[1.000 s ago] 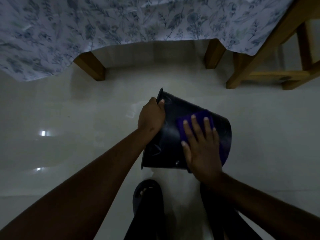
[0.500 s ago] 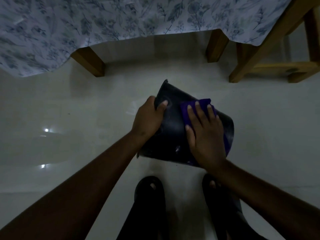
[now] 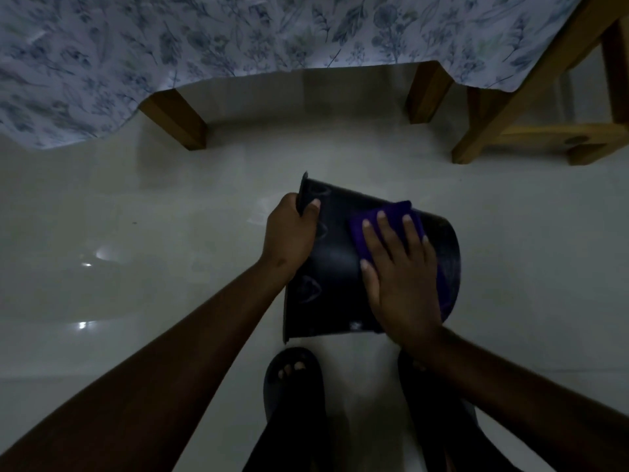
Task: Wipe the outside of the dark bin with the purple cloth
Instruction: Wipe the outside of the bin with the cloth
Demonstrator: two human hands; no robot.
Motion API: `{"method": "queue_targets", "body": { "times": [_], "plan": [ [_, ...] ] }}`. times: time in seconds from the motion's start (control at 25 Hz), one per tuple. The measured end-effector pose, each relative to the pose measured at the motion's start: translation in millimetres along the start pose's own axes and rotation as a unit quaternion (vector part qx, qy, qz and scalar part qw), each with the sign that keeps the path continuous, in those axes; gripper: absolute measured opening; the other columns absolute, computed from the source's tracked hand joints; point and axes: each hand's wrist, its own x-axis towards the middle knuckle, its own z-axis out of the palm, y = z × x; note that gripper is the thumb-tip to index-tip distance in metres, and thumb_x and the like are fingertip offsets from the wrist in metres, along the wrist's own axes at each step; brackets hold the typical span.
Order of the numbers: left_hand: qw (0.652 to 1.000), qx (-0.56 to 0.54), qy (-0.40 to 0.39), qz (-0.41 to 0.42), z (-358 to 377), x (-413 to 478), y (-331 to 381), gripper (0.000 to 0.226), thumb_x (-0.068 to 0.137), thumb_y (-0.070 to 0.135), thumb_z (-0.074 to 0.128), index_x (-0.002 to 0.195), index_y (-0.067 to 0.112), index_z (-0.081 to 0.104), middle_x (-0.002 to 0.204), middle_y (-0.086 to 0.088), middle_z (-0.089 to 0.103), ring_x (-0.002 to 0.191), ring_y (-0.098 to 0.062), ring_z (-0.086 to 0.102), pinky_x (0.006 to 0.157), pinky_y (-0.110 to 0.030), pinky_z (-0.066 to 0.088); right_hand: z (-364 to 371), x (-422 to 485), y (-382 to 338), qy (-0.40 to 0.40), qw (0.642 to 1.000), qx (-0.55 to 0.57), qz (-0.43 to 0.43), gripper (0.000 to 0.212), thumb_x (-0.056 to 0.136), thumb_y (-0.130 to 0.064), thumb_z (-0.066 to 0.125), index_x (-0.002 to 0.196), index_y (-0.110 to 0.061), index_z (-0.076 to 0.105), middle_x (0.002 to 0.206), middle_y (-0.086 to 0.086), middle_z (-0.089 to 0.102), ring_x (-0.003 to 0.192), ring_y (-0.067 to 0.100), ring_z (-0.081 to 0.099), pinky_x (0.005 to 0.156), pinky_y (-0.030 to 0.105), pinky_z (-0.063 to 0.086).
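Note:
The dark bin (image 3: pixel 335 264) is held tipped on its side above the pale floor, its rim to the left and its base to the right. My left hand (image 3: pixel 289 235) grips the rim at the upper left, thumb over the edge. My right hand (image 3: pixel 400 277) lies flat on the bin's outer wall and presses the purple cloth (image 3: pixel 388 216) against it. The cloth shows beyond my fingertips and along the right side of my hand; most of it is hidden under the palm.
A table with a floral cloth (image 3: pixel 238 39) and wooden legs (image 3: pixel 180 120) stands ahead. A wooden chair frame (image 3: pixel 531 131) is at the upper right. My feet in dark slippers (image 3: pixel 292 379) are just below the bin on the glossy tiled floor (image 3: pixel 136 233).
My right hand has slid with the cloth across the bin's wall, and the bin has turned slightly in my left hand's grip.

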Motion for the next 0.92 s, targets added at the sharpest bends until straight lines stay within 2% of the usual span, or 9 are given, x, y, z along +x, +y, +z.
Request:
{"method": "queue_targets", "body": {
  "times": [0.08, 0.24, 0.32, 0.44, 0.52, 0.64, 0.72, 0.84, 0.92],
  "plan": [
    [1.000, 0.010, -0.010, 0.003, 1.6, 4.8, 3.9, 0.025, 0.098, 0.030, 0.047, 0.105, 0.009, 0.058, 0.092, -0.003, 0.062, 0.080, -0.018, 0.059, 0.062, -0.022, 0.043, 3.1, 3.8, -5.8, -0.002, 0.999, -0.004, -0.034, 0.054, 0.098, -0.040, 0.032, 0.149, -0.022, 0.032, 0.158, 0.004, 0.032, 0.148, 0.032, 0.020, 0.116, 0.052, 0.022],
    [1.000, 0.026, -0.008, 0.008, -0.1, 7.0, 6.7, 0.027, 0.099, 0.030, 0.045, 0.106, 0.006, 0.057, 0.092, -0.002, 0.059, 0.077, -0.014, 0.054, 0.056, -0.015, 0.037, -10.1, 69.9, 26.6, -0.026, 0.999, 0.040, 0.018, 0.055, 0.097, -0.042, 0.025, 0.143, -0.019, 0.044, 0.146, 0.007, 0.050, 0.135, 0.032, 0.044, 0.111, 0.046, 0.035],
    [1.000, 0.025, -0.007, 0.013, -1.5, 4.6, 1.7, 0.028, 0.099, 0.030, 0.045, 0.107, 0.006, 0.056, 0.094, -0.003, 0.061, 0.075, -0.013, 0.056, 0.056, -0.015, 0.039, -4.0, 40.8, 29.5, 0.003, 0.999, 0.011, 0.040, 0.054, 0.096, -0.039, 0.026, 0.144, -0.018, 0.041, 0.149, 0.008, 0.046, 0.138, 0.035, 0.039, 0.111, 0.050, 0.034],
    [1.000, 0.025, -0.009, 0.014, 0.4, 7.0, -2.5, 0.029, 0.099, 0.030, 0.045, 0.107, 0.005, 0.057, 0.098, -0.008, 0.066, 0.083, -0.021, 0.062, 0.066, -0.024, 0.043, 3.8, -11.6, -5.6, -0.005, 0.999, -0.019, -0.026, 0.054, 0.098, -0.038, 0.029, 0.150, -0.022, 0.029, 0.158, 0.004, 0.029, 0.148, 0.033, 0.019, 0.115, 0.054, 0.022],
    [0.999, 0.042, -0.010, 0.004, 1.8, 15.6, 4.2, 0.030, 0.098, 0.030, 0.045, 0.106, 0.004, 0.057, 0.096, -0.008, 0.063, 0.081, -0.020, 0.058, 0.065, -0.024, 0.040, 1.0, 19.7, -10.3, -0.016, 0.999, -0.003, -0.049, 0.053, 0.098, -0.038, 0.028, 0.148, -0.022, 0.032, 0.156, 0.004, 0.034, 0.146, 0.032, 0.023, 0.114, 0.052, 0.024],
    [0.998, 0.059, -0.015, 0.003, -0.9, 22.0, 15.8, 0.030, 0.099, 0.029, 0.045, 0.105, 0.003, 0.057, 0.091, -0.005, 0.059, 0.070, -0.014, 0.053, 0.053, -0.020, 0.036, -8.9, 62.0, 15.3, -0.019, 0.999, 0.043, 0.024, 0.053, 0.097, -0.041, 0.026, 0.144, -0.020, 0.040, 0.152, 0.007, 0.042, 0.142, 0.032, 0.033, 0.114, 0.049, 0.029],
    [0.999, 0.046, -0.020, 0.009, -2.0, 20.1, 10.8, 0.028, 0.099, 0.028, 0.045, 0.105, 0.003, 0.057, 0.088, -0.003, 0.062, 0.068, -0.011, 0.055, 0.052, -0.018, 0.040, -5.4, 41.2, 21.9, 0.004, 0.997, 0.031, 0.064, 0.054, 0.097, -0.041, 0.027, 0.145, -0.020, 0.040, 0.153, 0.007, 0.041, 0.143, 0.033, 0.031, 0.113, 0.053, 0.030],
    [0.999, 0.039, -0.020, 0.000, 1.3, 21.6, 2.8, 0.029, 0.098, 0.028, 0.046, 0.105, 0.002, 0.058, 0.092, -0.008, 0.067, 0.073, -0.016, 0.061, 0.056, -0.019, 0.043, 3.6, -3.0, -1.6, -0.005, 1.000, -0.004, 0.013, 0.054, 0.097, -0.038, 0.030, 0.150, -0.024, 0.030, 0.159, 0.002, 0.028, 0.148, 0.030, 0.017, 0.116, 0.053, 0.020],
    [0.999, 0.036, -0.013, -0.012, 1.8, 29.5, 8.6, 0.029, 0.097, 0.029, 0.047, 0.105, 0.004, 0.059, 0.093, -0.009, 0.065, 0.082, -0.022, 0.062, 0.060, -0.023, 0.042, 2.9, 10.6, -2.1, -0.019, 0.999, -0.011, -0.042, 0.053, 0.098, -0.039, 0.029, 0.150, -0.025, 0.029, 0.158, 0.000, 0.029, 0.148, 0.029, 0.018, 0.116, 0.051, 0.022]
  ]
}}
